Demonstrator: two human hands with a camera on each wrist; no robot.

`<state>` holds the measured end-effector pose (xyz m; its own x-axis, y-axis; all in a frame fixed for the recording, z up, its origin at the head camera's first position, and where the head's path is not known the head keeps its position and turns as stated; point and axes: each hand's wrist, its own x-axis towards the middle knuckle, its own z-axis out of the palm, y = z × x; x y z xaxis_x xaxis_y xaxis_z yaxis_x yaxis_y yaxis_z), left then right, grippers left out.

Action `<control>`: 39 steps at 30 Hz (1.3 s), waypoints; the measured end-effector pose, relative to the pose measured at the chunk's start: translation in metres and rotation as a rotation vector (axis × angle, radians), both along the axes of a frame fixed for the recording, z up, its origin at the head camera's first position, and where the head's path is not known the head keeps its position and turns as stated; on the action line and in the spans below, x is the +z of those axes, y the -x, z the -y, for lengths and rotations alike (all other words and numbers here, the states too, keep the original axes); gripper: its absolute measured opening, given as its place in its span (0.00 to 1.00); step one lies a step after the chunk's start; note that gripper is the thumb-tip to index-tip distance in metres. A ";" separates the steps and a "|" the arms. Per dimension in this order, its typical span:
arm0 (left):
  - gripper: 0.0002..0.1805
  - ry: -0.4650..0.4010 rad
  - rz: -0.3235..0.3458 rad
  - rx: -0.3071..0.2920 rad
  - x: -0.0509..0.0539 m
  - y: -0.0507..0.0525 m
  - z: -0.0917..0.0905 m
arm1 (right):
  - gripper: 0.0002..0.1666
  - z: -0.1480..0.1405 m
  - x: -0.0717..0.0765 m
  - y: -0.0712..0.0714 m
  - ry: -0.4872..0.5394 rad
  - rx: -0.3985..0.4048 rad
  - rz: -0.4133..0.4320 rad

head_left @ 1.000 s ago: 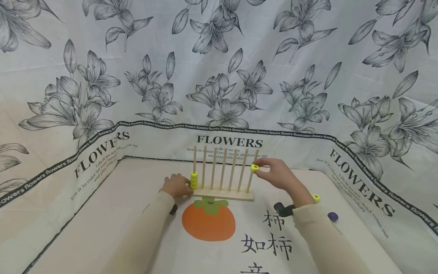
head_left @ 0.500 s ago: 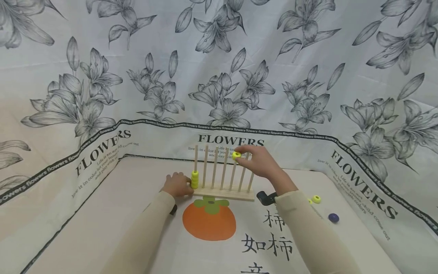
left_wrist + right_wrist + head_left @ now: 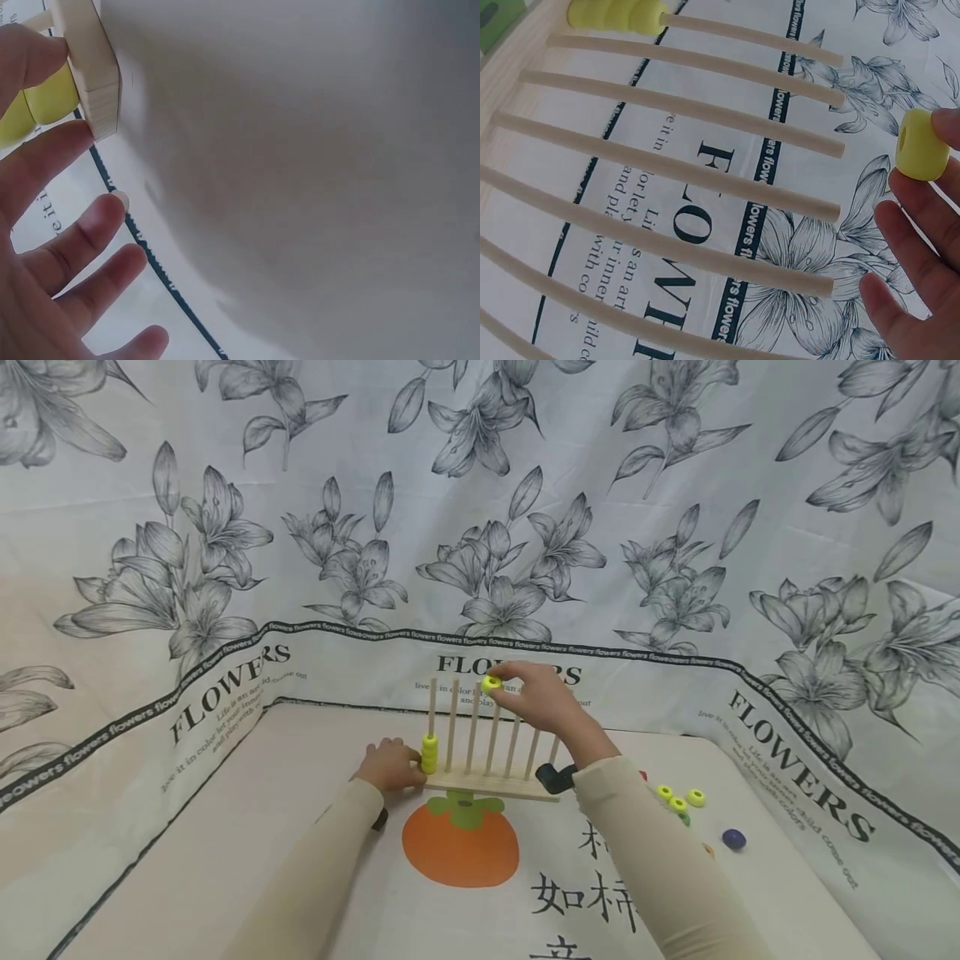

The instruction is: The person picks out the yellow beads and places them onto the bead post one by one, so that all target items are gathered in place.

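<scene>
A wooden peg rack with a row of upright rods stands on the table. On its leftmost rod sits a stack of yellow beads. My left hand holds the left end of the rack's base with thumb and forefinger, the other fingers spread apart. Between thumb and fingertips my right hand pinches a single yellow bead, its hole partly visible. This bead is up near the rod tops, left of the rack's middle in the head view and apart from the rods in the right wrist view.
Loose yellow beads lie to the right of my right forearm, with a blue bead nearby. Small red, green and orange pieces are partly hidden by the sleeve. A flowered cloth hangs behind the table. An orange persimmon print marks the tabletop.
My right hand has carried the yellow bead leftward and upward from the rack's right end, uncovering more loose beads on the table. My left hand has stayed at the base.
</scene>
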<state>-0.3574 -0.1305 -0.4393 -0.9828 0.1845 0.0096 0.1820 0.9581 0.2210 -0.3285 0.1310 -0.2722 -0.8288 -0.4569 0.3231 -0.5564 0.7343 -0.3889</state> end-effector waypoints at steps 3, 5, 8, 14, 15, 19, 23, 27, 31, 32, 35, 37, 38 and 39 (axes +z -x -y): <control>0.25 -0.007 0.010 0.003 -0.002 0.004 0.000 | 0.23 0.007 0.001 0.003 0.018 0.014 -0.010; 0.26 -0.014 0.019 0.007 -0.003 0.004 0.001 | 0.24 0.011 0.002 0.005 0.025 0.023 -0.024; 0.25 -0.031 0.033 0.016 -0.005 0.005 0.001 | 0.23 0.019 0.002 0.009 0.033 0.022 -0.024; 0.25 -0.037 0.036 0.014 -0.007 0.005 0.001 | 0.21 0.032 -0.001 0.017 0.038 0.006 -0.003; 0.25 -0.040 0.037 0.013 -0.007 0.004 0.002 | 0.21 0.034 -0.001 0.019 0.040 0.005 -0.002; 0.25 -0.040 0.037 0.010 -0.005 0.003 0.001 | 0.21 0.042 -0.001 0.022 0.044 0.017 -0.006; 0.25 -0.037 0.033 -0.001 -0.003 0.004 0.000 | 0.22 0.048 0.000 0.024 0.067 0.026 0.011; 0.25 -0.046 0.032 -0.001 -0.004 0.006 0.000 | 0.21 0.054 -0.001 0.026 0.067 0.034 0.002; 0.24 -0.040 0.030 0.002 -0.007 0.008 0.000 | 0.21 0.060 -0.003 0.029 0.056 0.043 -0.012; 0.24 -0.035 0.028 0.001 -0.008 0.008 0.001 | 0.21 0.062 -0.003 0.030 0.057 0.042 -0.007; 0.25 -0.028 0.022 0.001 -0.010 0.010 0.002 | 0.22 0.065 -0.003 0.032 0.049 0.039 0.009; 0.25 -0.024 0.019 0.001 -0.010 0.010 0.003 | 0.22 0.068 -0.003 0.033 0.042 0.035 0.017; 0.25 -0.025 0.021 0.003 -0.009 0.009 0.003 | 0.22 0.069 -0.003 0.034 0.038 0.033 0.017; 0.26 -0.027 0.024 0.005 -0.008 0.008 0.003 | 0.22 0.070 -0.003 0.034 0.033 0.031 0.016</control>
